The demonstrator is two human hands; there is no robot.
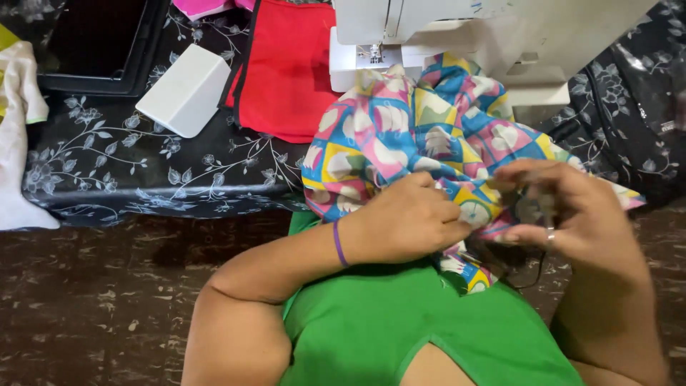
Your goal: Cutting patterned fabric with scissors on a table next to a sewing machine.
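Your left hand [407,218] is closed in a loose fist on the patchwork-print fabric [421,139], knuckles up, gripping a fold of it just off the near edge of the worktop [128,164]. A purple band [339,244] circles that wrist. Your right hand [572,207] is blurred; its fingers [525,234] are drawn together, pinching the same cloth's lower edge, with a ring [549,234] on one finger. The two hands sit close together, almost touching, over your lap.

The fabric is bunched in a mound. Its far end lies against the base of the white sewing machine [457,32] at the worktop's far edge, and its near end hangs down over your green top [400,329]. A thin dark thread or cord [532,275] loops below the right hand; you cannot tell where it ends.

Left of the machine, a red cloth piece [286,71] lies flat on the dark floral worktop cover. Further left sits a white plastic box [184,89], tilted. A pale garment [18,136] drapes over the left edge. A black tray [93,43] occupies the far left corner.
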